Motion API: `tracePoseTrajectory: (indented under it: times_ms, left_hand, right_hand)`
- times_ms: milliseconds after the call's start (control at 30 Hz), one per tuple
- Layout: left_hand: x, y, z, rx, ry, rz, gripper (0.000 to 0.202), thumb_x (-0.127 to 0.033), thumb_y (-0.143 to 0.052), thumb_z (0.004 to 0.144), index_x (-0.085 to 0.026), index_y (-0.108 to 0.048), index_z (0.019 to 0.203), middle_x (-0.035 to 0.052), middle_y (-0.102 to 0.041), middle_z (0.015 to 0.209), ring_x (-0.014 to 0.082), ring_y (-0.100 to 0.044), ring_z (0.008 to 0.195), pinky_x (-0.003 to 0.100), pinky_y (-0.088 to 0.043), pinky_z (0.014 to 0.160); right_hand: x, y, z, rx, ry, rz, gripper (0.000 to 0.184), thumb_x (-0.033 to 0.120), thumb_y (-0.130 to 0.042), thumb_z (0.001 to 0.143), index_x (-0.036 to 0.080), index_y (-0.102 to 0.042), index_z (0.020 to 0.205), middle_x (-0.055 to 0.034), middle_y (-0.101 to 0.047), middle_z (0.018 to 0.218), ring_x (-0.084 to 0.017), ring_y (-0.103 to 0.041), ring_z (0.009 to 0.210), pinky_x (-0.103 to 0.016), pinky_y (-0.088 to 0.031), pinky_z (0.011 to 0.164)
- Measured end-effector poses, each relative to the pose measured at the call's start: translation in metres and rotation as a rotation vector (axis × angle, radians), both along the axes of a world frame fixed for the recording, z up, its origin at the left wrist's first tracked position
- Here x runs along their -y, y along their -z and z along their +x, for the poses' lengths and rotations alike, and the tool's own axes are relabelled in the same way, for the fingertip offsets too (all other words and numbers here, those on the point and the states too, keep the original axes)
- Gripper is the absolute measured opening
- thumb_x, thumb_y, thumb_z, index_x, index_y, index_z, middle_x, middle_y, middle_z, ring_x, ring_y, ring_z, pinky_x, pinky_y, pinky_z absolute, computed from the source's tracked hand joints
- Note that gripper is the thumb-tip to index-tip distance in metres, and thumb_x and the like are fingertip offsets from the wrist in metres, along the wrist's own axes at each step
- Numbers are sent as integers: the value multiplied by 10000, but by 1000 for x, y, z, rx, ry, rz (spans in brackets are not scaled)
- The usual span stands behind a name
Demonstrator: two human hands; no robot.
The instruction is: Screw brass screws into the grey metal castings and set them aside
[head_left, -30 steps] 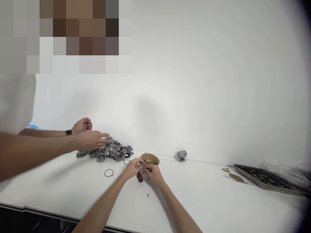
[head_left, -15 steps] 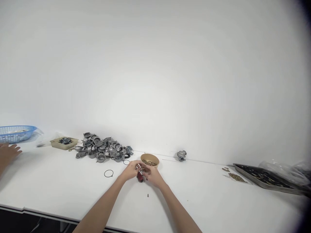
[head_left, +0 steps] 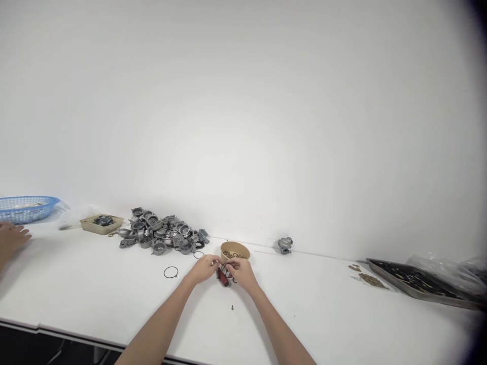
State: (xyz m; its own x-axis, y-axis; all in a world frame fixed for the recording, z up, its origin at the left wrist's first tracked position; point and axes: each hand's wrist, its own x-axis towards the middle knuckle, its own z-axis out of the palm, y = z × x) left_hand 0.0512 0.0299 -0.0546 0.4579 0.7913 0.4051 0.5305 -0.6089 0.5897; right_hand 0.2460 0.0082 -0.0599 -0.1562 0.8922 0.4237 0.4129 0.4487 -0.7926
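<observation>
A second ago a co-worker's two forearms stretched over the heap of grey, cup-shaped metal parts (head_left: 160, 230); now one co-worker's hand (head_left: 13, 241) shows, far to the left of the grip, in front of a blue, oval plastic basket (head_left: 28, 210). Across from me, the wearer's left hand (head_left: 205, 269) and right hand (head_left: 241, 272) are a little farther apart than half a second ago, baring more of the single dark-red, rod-shaped handle (head_left: 223, 279). That handle lies just below and between the fingertips; whether anything grips it, I cannot tell. The right fingertips are pinched on one thin, black, flexible ring (head_left: 222, 267); the left fingers are bunched beside it, and I cannot tell what they hold. Two more black rings lie left of the grip, one nearer (head_left: 198, 255), one farther (head_left: 171, 272). Just beyond the hands stands one tan, round bowl (head_left: 235, 248) of small brass-coloured pieces, too many to count. One small dark screw (head_left: 232, 307) lies on the near side of the grip. To its right are one lone grey metal part (head_left: 285, 245) and, well apart, one long metal tray (head_left: 414, 294) of black pieces.
</observation>
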Motion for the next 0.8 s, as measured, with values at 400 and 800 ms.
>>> tracePoseTrajectory:
  times_ms: [400, 800]
  left_hand:
    - [7, 0, -1, -238, 29, 11, 280, -228, -573, 789, -277, -691, 1039, -2, -712, 940, 195, -621, 893, 250, -451, 782]
    - [-10, 16, -7, -234, -198, 35, 333, -153, -545, 801, -308, -686, 1061, 9, -692, 1061, 209, -600, 1010, 294, -432, 892]
  right_hand:
    - [-1, -2, -1, -71, -22, 82, 203, 327, -603, 805, 151, -684, 744, -26, -670, 666, -150, -610, 595, -228, -466, 544]
    - [-13, 4, 1, -233, -10, -121, 208, 371, -645, 746, 171, -589, 769, 53, -529, 516, -71, -409, 352, -188, -324, 333]
